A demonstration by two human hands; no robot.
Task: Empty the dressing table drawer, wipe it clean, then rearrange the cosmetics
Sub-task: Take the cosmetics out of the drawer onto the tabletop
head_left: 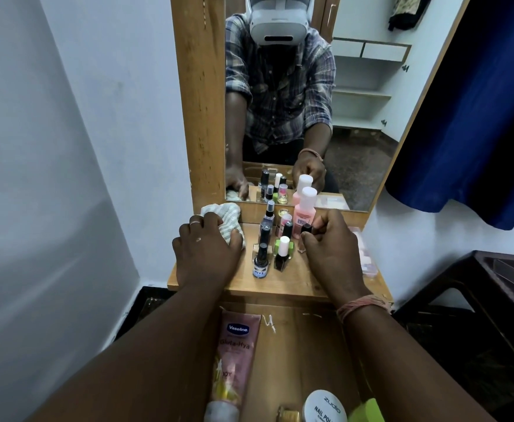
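Left hand (pixel 207 254): rests on the left part of the surface (pixel 295 283), fingers curled round a bunched white checked cloth (pixel 225 216) that lies against the base of the mirror (pixel 310 102).
Right hand (pixel 333 251): on the right part of the surface, fingers pinching the black cap of a small bottle (pixel 306 229) — the bottle stands just beside the pink bottle (pixel 304 213).
Cosmetics cluster: between the two hands, upright and packed close — a dark spray bottle (pixel 261 263) nearest the front edge, a white-capped nail polish (pixel 283 254) touching a green block behind it, more small bottles in a row back to the mirror.
Right edge: a pale pink box (pixel 365 257) sits along the right rim of the surface, partly hidden by the right hand.
Front edge: bare wood in a narrow strip between the bottles and the front lip; the left front corner is bare beside the left wrist.
Drawer (pixel 304 345): pulled open below the front edge, between the forearms; a pink Vaseline tube (pixel 234 357) lies lengthwise at its left side, a white nail polish remover jar (pixel 325 406), a gold cap and a green item lie at the near end.
Drawer floor: bare wood in the middle and along the right side.
Surroundings: white wall close on the left, blue curtain (pixel 469 117) upper right, dark chair (pixel 493 300) close on the right.
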